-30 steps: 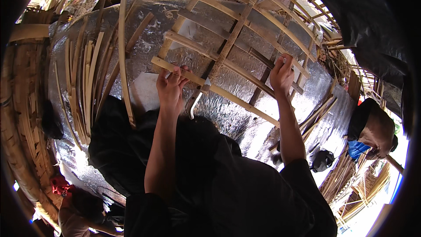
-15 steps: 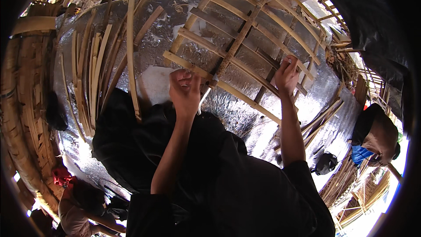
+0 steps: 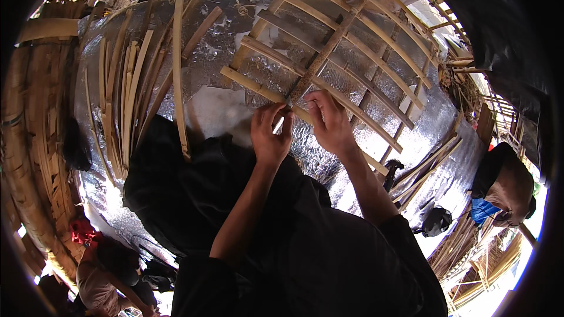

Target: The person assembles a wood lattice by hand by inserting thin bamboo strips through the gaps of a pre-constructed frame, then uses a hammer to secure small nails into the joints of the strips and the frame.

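Observation:
A lattice of bamboo strips (image 3: 332, 47) lies in front of me, with slats crossing a thicker central strip (image 3: 329, 53). Both hands are at the near end of that strip, where it meets the nearest slat (image 3: 249, 83). My left hand (image 3: 271, 138) pinches at this crossing from below left, thumb and forefinger close together. Just to the right, my right hand (image 3: 333, 126) has its fingers bent and fingertips together over the same slat. A small pale bit shows at the joint. Whatever the fingertips hold is too small to make out.
Loose bamboo strips (image 3: 129, 94) lie at the left on a shiny silver sheet (image 3: 205, 35). A black hammer-like tool (image 3: 392, 174) rests beside my right forearm. Other people sit at the lower left (image 3: 106, 276) and right (image 3: 505, 185). A bamboo wall (image 3: 41, 117) stands far left.
My right hand has left the lattice's right-hand slats and come left to the near crossing. My left hand has shifted slightly right to the same joint. The black tool has come into sight.

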Demonstrator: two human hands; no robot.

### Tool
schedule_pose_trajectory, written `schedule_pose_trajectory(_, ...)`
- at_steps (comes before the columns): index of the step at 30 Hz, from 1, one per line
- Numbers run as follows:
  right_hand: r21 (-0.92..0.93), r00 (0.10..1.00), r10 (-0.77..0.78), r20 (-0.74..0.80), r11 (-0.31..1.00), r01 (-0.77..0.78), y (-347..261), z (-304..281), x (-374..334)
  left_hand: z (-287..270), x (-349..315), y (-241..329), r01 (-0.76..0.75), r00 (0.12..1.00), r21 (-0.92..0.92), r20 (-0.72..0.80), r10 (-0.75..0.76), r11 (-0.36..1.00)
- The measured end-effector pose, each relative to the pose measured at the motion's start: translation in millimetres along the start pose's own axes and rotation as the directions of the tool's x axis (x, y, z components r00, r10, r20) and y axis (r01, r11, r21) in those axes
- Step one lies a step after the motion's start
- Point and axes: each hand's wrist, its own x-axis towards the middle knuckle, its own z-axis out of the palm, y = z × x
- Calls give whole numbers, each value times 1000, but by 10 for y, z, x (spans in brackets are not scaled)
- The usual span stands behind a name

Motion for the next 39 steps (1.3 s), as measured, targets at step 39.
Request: schedule_pose_trajectory(39, 205, 973, 202, -108, 963, -177, 36, 296, 20, 162, -152, -196, -201, 976, 213, -45, 215, 956)
